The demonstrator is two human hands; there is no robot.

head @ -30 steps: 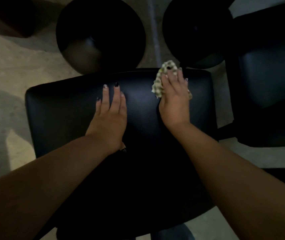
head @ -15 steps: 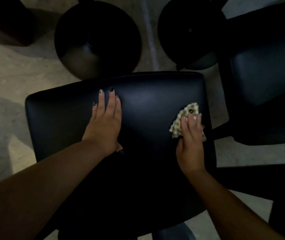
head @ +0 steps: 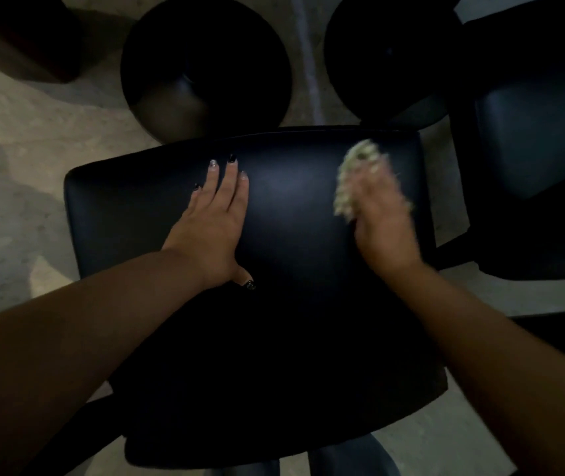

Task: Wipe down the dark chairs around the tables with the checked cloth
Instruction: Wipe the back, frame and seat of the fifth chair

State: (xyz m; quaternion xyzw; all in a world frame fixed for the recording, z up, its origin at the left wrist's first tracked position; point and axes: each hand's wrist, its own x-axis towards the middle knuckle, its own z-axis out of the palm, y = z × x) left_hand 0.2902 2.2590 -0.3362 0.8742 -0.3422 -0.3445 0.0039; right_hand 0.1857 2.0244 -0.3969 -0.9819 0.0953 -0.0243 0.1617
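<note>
Dim floor (head: 16, 166); blurred checked cloth (head: 351, 180)

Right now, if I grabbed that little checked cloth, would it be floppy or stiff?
Probably floppy: the cloth is scrunched into a soft bunch under the right hand. It likely weighs very little, since it is small and thin-looking. It probably slides easily too, because the chair seat looks smooth and slightly shiny.

left hand (head: 213, 224) on chair seat (head: 294, 304) | cloth (head: 349, 187) under right hand (head: 382, 218), seat's far right
</note>
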